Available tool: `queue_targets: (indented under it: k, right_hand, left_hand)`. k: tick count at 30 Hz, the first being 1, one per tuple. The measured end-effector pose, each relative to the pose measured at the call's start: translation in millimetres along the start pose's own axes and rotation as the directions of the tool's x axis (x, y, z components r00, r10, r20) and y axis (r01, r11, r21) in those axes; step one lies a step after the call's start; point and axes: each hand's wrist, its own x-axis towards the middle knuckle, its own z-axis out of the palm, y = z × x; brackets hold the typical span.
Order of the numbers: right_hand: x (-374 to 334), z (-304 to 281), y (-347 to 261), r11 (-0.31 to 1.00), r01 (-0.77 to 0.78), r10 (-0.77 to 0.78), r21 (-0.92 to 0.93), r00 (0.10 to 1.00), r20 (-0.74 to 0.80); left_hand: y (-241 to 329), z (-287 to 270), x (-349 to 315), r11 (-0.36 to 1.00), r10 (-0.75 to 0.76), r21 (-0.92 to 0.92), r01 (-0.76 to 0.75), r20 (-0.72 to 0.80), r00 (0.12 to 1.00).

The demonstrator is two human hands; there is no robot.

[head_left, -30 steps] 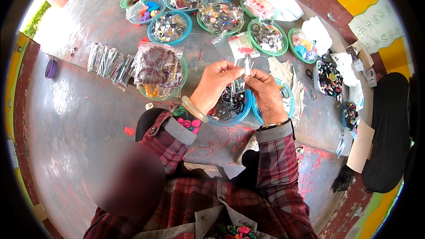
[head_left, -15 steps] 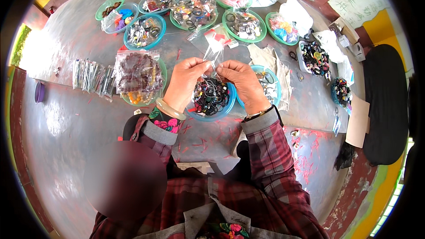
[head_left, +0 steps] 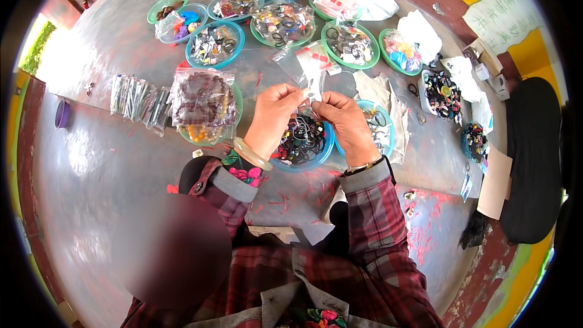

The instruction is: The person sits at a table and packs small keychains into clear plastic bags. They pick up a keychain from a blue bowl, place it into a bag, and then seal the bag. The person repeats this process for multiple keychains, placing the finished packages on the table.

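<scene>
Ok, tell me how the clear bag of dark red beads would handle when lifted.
The bag would probably flop, since its plastic looks thin and creased. It may feel heavy for its size, with so many beads inside. Its shiny surface could be slippery.

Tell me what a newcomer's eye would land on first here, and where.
Likely the left hand and right hand near the centre, pinching a small clear plastic bag between them. Just below them sits a blue basin of tangled dark cords, while to their left a larger bag of dark red beads lies over a green basin.
</scene>
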Motion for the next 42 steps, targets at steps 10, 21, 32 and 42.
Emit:
queue_targets:
  k: [10,21,32,42]
  right_hand:
    - [-2.6,1.0,-5.7,0.997,0.068,-0.069,-0.022,0.996,-0.054]
    - [-1.1,-2.6,-3.1,0.998,0.057,-0.058,-0.021,0.997,-0.054]
    - [-2.5,-2.4,-5.8,0.993,-0.077,0.072,-0.092,0.996,-0.052]
    - [-3.0,-3.1,-5.1,0.993,0.027,-0.031,-0.113,0.999,-0.034]
  left_hand:
    - [2.5,-0.9,-0.4,0.998,-0.059,0.035,0.056,0.088,0.994]
    - [4.0,1.3,-1.7,0.999,-0.047,0.028,0.044,0.112,0.993]
    - [0.7,1.3,-1.0,0.997,0.072,0.0,-0.072,0.024,0.997]
    - [-4.3,-2.4,1.9,0.995,-0.013,-0.099,0.022,0.086,0.996]
